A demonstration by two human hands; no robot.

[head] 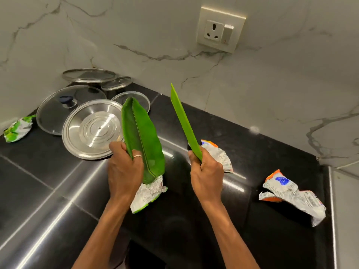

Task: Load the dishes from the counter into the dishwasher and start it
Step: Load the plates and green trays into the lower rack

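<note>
My left hand (124, 167) grips a green leaf-shaped plate (141, 136) by its near edge, its inner side facing right, held above the black counter (252, 152). In my right hand (206, 175) is a second green leaf-shaped plate (184, 123), seen edge-on and pointing up and to the left. Both plates are lifted off the counter. A large steel lid (91, 131) lies on the counter left of my left hand. Behind it sit a glass lid with a dark knob (58, 107) and other glass lids (89, 75).
Crumpled wrappers lie around: a green one at the far left (17, 129), one under my left wrist (147, 195), one behind my right hand (221, 154), and an orange-and-white one at the right (287, 195). A wall socket (219, 30) sits on the marble backsplash.
</note>
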